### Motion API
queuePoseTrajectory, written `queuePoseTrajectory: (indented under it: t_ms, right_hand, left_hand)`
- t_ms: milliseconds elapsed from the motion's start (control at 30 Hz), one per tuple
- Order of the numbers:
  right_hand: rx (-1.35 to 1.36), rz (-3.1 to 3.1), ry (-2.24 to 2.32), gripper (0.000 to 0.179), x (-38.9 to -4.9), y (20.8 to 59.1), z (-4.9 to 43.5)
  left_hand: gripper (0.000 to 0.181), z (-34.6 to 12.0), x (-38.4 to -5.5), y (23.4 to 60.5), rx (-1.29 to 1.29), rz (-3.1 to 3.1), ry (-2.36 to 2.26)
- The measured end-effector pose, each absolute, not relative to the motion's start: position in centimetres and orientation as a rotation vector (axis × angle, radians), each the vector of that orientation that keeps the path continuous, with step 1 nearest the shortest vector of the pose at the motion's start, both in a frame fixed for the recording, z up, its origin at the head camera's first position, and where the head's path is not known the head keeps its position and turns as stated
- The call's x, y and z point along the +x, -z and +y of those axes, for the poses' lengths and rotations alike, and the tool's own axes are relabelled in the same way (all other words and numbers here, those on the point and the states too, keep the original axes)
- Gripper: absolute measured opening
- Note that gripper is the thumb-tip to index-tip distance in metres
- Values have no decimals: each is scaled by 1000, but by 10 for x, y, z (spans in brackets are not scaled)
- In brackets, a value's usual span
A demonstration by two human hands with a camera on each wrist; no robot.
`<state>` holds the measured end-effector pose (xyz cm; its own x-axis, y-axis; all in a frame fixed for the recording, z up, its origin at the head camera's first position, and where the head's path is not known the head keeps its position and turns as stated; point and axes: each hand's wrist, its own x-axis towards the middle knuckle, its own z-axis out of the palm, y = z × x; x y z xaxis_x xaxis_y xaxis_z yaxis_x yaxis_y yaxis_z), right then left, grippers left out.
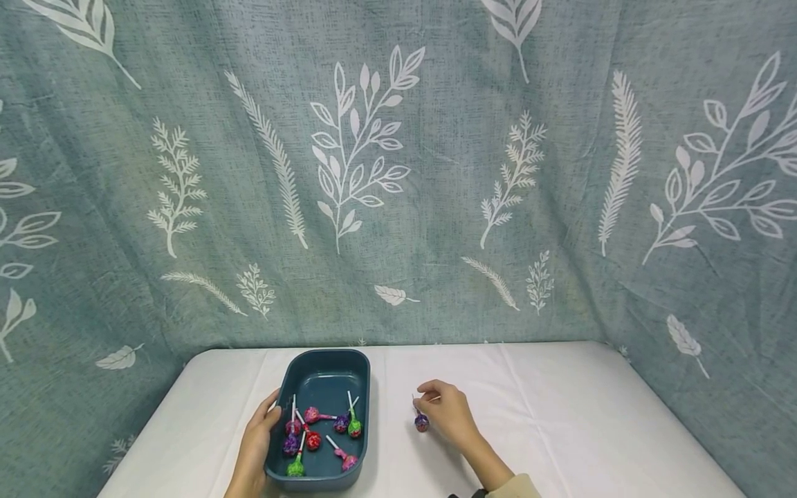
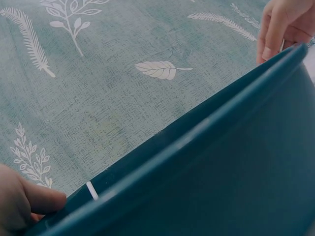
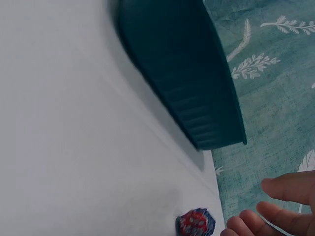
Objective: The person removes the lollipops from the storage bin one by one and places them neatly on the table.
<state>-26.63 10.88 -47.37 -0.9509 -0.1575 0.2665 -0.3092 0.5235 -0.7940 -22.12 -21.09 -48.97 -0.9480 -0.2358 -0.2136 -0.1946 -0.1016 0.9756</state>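
My left hand [image 1: 254, 439] grips the left rim of a dark teal tray [image 1: 364, 415], thumb over the edge. Several wrapped lollipops lie inside, among them a red one [image 1: 313, 440], a green one [image 1: 295, 469] and a pink one [image 1: 347, 461]. To the right of the tray, my right hand [image 1: 450, 415] pinches a purple lollipop [image 1: 421, 422] by its white stick, head downward. In the right wrist view its red and blue wrapper [image 3: 196, 223] shows at the bottom edge; fingers partly hide the stick. Whether the lollipop touches the table cannot be told.
A white cloth [image 1: 560, 429] covers the table. Behind and at both sides hangs a green curtain [image 1: 436, 297] with white leaf prints. The far half of the tray floor [image 1: 333, 386] shows bare.
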Motion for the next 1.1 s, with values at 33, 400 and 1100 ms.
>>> queuePoseTrajectory:
  t_ms: [33,400,1100]
  right_hand:
    - [407,-2592,-1411,24,-266,472,107]
    - [467,-2567,-1535,23,-268,457,84]
    - [534,-2496,-2166,33,-265,428,25]
  left_hand:
    - [51,-211,-222,490,502,-2084,2257]
    - [51,-211,-225,489,497,-2054,2276]
    - [51,-215,-228,493,469,-2052,2243]
